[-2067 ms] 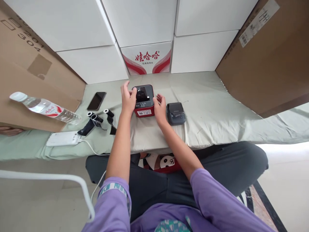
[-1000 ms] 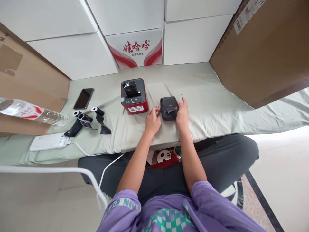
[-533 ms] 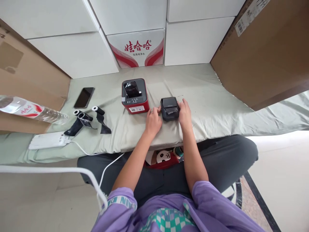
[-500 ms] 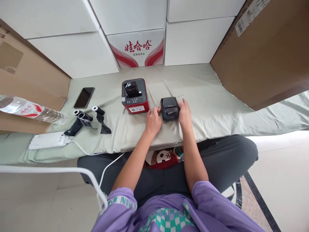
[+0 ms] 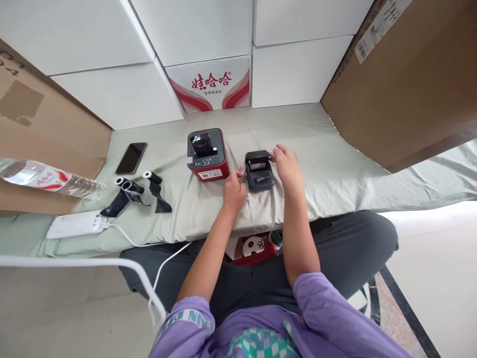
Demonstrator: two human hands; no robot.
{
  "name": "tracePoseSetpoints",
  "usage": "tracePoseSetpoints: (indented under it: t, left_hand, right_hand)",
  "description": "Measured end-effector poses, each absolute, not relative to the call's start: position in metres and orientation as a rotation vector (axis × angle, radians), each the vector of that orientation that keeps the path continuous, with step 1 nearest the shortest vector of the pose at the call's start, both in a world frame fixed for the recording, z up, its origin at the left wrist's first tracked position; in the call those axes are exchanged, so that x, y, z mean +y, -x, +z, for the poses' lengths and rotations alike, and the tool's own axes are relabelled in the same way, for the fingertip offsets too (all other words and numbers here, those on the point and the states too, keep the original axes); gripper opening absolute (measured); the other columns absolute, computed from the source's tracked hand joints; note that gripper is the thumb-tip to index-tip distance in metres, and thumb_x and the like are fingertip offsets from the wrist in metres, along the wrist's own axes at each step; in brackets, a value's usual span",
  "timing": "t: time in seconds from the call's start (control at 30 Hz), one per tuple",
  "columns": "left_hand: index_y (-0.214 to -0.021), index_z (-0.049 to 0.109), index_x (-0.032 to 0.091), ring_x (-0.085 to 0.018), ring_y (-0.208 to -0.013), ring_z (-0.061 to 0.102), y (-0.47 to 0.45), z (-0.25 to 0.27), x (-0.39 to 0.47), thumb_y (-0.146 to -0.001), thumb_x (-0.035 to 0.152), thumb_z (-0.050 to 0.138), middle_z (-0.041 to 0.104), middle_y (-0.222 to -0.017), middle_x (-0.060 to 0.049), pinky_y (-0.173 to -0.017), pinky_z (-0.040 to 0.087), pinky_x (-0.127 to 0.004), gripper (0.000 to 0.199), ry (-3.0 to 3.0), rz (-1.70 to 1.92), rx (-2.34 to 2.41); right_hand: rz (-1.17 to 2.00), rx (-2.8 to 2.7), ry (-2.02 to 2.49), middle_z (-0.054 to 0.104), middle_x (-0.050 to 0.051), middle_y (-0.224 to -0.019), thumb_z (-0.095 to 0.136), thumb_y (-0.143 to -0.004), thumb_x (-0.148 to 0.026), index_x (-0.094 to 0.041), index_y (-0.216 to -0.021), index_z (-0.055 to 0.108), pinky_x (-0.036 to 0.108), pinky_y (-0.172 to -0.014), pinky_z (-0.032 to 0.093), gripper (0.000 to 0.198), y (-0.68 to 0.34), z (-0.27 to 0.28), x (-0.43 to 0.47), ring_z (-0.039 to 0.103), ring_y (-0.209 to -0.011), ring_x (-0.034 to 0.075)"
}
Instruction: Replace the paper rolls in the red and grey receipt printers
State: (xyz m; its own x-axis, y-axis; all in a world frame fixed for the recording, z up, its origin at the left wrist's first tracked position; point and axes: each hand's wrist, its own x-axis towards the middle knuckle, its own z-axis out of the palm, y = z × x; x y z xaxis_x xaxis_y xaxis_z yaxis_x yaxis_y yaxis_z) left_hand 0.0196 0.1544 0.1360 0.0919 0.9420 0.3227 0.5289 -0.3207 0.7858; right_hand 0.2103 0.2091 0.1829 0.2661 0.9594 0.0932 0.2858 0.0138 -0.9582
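A small black portable printer (image 5: pixel 260 180) stands on the cloth in front of me with its lid (image 5: pixel 258 157) raised at the back. A pale roll shows in its compartment, and crumpled dark film lies at its front. My left hand (image 5: pixel 234 190) steadies the printer at its left side with bent fingers. At the lid's right edge, the fingertips of my right hand (image 5: pixel 286 166) are closed on it. Close to my left hand is a bigger red and black printer (image 5: pixel 208 161), with black film on its top.
To the left lie a phone (image 5: pixel 131 158), several black rolls (image 5: pixel 134 189), a white power strip (image 5: pixel 76 224) with a cable, and a water bottle (image 5: pixel 52 179). White boxes (image 5: pixel 290 74) line the back. Cardboard boxes (image 5: pixel 406 94) flank both sides.
The small printer's lid has swung up, uncovering the compartment. My right hand has risen slightly with it, while my left hand has stayed at the printer's side.
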Motion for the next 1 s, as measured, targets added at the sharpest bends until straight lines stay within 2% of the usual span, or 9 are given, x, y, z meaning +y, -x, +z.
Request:
tracePoseSetpoints:
  t: [0.07,0.17,0.27,0.33,0.4,0.5,0.57,0.8,1.0]
  left_hand:
    - [-0.103,0.041,0.027,-0.024,-0.148,0.05,-0.019,0.136,0.154,-0.078,-0.003,0.043,0.07,-0.14,-0.013,-0.119,0.044,-0.047,0.039,-1.892,1.157,1.438]
    - [-0.102,0.04,0.027,-0.023,-0.147,0.052,-0.02,0.135,0.154,-0.078,-0.003,0.043,0.07,-0.139,-0.012,-0.118,0.045,-0.045,0.039,-1.871,1.174,1.429]
    - [-0.1,0.038,0.027,-0.023,-0.145,0.053,-0.02,0.136,0.153,-0.078,-0.004,0.043,0.07,-0.139,-0.014,-0.116,0.046,-0.044,0.038,-1.847,1.2,1.411]
    - [-0.099,0.037,0.027,-0.023,-0.145,0.054,-0.02,0.137,0.153,-0.079,-0.004,0.043,0.071,-0.137,-0.014,-0.116,0.046,-0.043,0.038,-1.835,1.206,1.406]
    - [-0.1,0.037,0.028,-0.022,-0.146,0.053,-0.02,0.137,0.152,-0.079,-0.003,0.043,0.071,-0.137,-0.013,-0.116,0.045,-0.043,0.038,-1.829,1.194,1.407]
    - [-0.1,0.037,0.028,-0.021,-0.147,0.051,-0.02,0.138,0.152,-0.08,-0.003,0.044,0.071,-0.139,-0.011,-0.118,0.043,-0.043,0.037,-1.835,1.171,1.409]
    - [-0.101,0.038,0.028,-0.021,-0.147,0.051,-0.019,0.139,0.153,-0.08,-0.003,0.044,0.07,-0.14,-0.012,-0.118,0.043,-0.043,0.037,-1.836,1.163,1.412]
    - [-0.103,0.041,0.027,-0.022,-0.147,0.051,-0.02,0.139,0.153,-0.079,-0.005,0.044,0.069,-0.141,-0.012,-0.119,0.043,-0.045,0.04,-1.808,1.139,1.419]
    - [-0.102,0.038,0.028,-0.022,-0.148,0.05,-0.02,0.139,0.153,-0.08,-0.004,0.045,0.068,-0.142,-0.012,-0.117,0.044,-0.045,0.039,-1.781,1.14,1.405]
  right_hand:
    - [0.804,-1.285,1.512,0.069,0.01,-0.138,0.05,-0.094,-0.04,-0.024,-0.14,0.064,0.052,-0.116,0.048,0.05,-0.212,0.19,0.229,0.062,-0.135,0.03]
    - [0.82,-1.412,1.515,0.073,0.012,-0.132,0.051,-0.089,-0.024,-0.017,-0.134,0.068,0.047,-0.111,0.052,0.049,-0.211,0.199,0.247,0.067,-0.127,0.028]
    - [0.734,-1.599,1.477,0.075,0.014,-0.128,0.051,-0.084,-0.015,-0.013,-0.13,0.071,0.045,-0.108,0.053,0.05,-0.214,0.206,0.243,0.072,-0.115,0.026]
    - [0.589,-1.725,1.47,0.073,0.013,-0.132,0.053,-0.084,-0.016,-0.016,-0.128,0.073,0.047,-0.104,0.055,0.048,-0.218,0.211,0.232,0.072,-0.109,0.027]
    - [0.453,-1.879,1.497,0.069,0.012,-0.139,0.056,-0.086,-0.018,-0.02,-0.117,0.078,0.05,-0.103,0.054,0.038,-0.218,0.218,0.221,0.068,-0.115,0.03]
    - [0.308,-2.155,1.66,0.056,0.012,-0.156,0.063,-0.085,-0.019,-0.021,-0.102,0.083,0.056,-0.103,0.051,0.026,-0.21,0.231,0.213,0.052,-0.133,0.04]
    - [0.236,-2.301,1.804,0.049,0.014,-0.16,0.067,-0.084,-0.02,-0.02,-0.103,0.085,0.056,-0.101,0.049,0.025,-0.2,0.238,0.214,0.044,-0.136,0.044]
    - [0.101,-2.442,2.044,0.052,0.022,-0.137,0.057,-0.094,-0.022,-0.017,-0.114,0.081,0.05,-0.099,0.043,0.032,-0.179,0.236,0.224,0.04,-0.132,0.041]
    - [0.104,-2.549,1.958,0.047,0.023,-0.137,0.061,-0.092,-0.021,-0.015,-0.117,0.078,0.048,-0.098,0.043,0.031,-0.19,0.235,0.226,0.042,-0.128,0.04]
